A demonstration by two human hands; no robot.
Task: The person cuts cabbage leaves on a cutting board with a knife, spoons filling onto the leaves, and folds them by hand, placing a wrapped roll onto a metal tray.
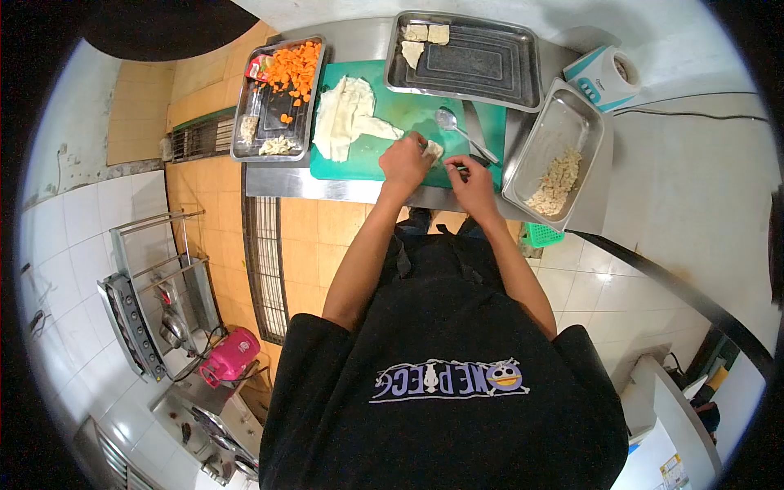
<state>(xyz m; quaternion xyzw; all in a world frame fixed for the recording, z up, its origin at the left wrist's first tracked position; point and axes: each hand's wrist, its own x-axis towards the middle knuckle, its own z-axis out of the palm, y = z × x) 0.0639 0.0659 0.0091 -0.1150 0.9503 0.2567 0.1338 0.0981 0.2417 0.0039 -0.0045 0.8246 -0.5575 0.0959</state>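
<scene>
Here we are at the green board [363, 169], hands apart but close, a small pale piece [435, 150] between them! The left hand [407, 165] has its fingertips at the piece's edge, partly covering it; whether they grip, I can't tell. The right hand [474, 181] sits just beside, fingers curled; anything pinched there is too small to make out. Left of them, the pale sheet [345, 118] sprawls, a strip reaching toward the left hand. And the knife [473, 122]: spoon [447, 119] across it, handle partly hidden by the right hand!
</scene>
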